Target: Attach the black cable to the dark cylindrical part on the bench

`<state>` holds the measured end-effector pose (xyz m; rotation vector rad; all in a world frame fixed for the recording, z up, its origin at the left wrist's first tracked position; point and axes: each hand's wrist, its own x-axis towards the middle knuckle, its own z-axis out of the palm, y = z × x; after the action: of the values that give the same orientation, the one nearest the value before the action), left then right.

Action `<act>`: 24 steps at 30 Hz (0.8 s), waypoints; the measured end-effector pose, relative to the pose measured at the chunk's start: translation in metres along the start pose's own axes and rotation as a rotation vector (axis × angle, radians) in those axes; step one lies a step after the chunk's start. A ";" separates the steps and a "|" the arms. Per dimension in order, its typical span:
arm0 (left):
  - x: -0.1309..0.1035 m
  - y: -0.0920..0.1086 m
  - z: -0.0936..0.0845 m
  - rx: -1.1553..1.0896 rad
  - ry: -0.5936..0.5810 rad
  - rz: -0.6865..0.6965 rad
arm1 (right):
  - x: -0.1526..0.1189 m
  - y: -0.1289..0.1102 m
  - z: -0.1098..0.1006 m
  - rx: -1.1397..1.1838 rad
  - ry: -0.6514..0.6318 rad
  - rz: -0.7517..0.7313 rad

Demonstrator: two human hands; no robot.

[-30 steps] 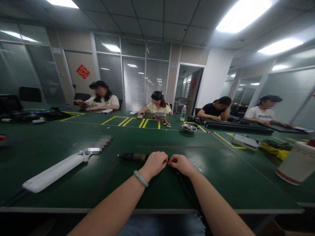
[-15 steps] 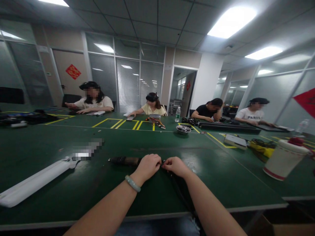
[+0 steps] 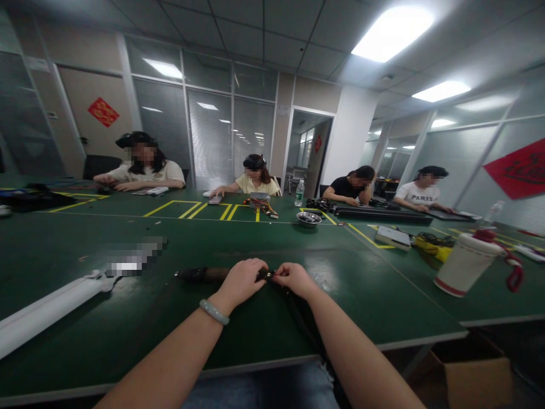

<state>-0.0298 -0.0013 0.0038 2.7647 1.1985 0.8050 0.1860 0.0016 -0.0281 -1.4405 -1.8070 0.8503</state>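
A dark corded electric screwdriver [image 3: 213, 275] lies across the green table [image 3: 140, 318], its thin silver tip pointing left. My left hand [image 3: 244, 278], with a pale bangle at the wrist, is closed around its rear part. My right hand [image 3: 296, 279] pinches at the end where the black cord [image 3: 303, 318] joins it; the fingertips cover the exact spot. A small metallic piece [image 3: 268, 275] shows between the two hands. From there the cord drops over the table's front edge beside my right forearm.
A long white wrapped bundle [image 3: 51, 309] lies at the left. To the right stand a white cup [image 3: 466, 266] with a red strap and a flat pale box [image 3: 392, 237]. Farther back are a metal bowl [image 3: 309, 219], a water bottle [image 3: 300, 194] and several seated people.
My view has turned slightly right, so the scene sits farther left. A gap between my hands now shows the screwdriver's rear end, while both hands stay on it.
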 end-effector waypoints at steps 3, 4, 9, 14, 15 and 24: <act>-0.001 -0.003 -0.003 -0.010 -0.008 -0.004 | 0.000 0.000 0.000 0.016 0.002 -0.002; -0.001 -0.003 -0.003 -0.016 -0.008 -0.003 | 0.000 -0.001 0.000 0.023 0.003 0.000; -0.001 0.001 -0.002 -0.035 -0.006 0.025 | 0.001 -0.001 0.000 -0.007 0.022 -0.015; 0.000 0.004 0.003 -0.017 0.002 0.030 | 0.001 0.001 0.000 -0.079 0.061 -0.046; 0.000 0.004 0.004 -0.018 0.003 0.029 | 0.000 0.001 0.000 -0.084 0.059 -0.050; 0.001 0.004 0.004 -0.023 -0.011 -0.001 | -0.002 -0.004 0.000 -0.087 0.026 -0.032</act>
<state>-0.0245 -0.0031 0.0016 2.7464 1.1811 0.7977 0.1843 -0.0011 -0.0252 -1.4664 -1.8627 0.7418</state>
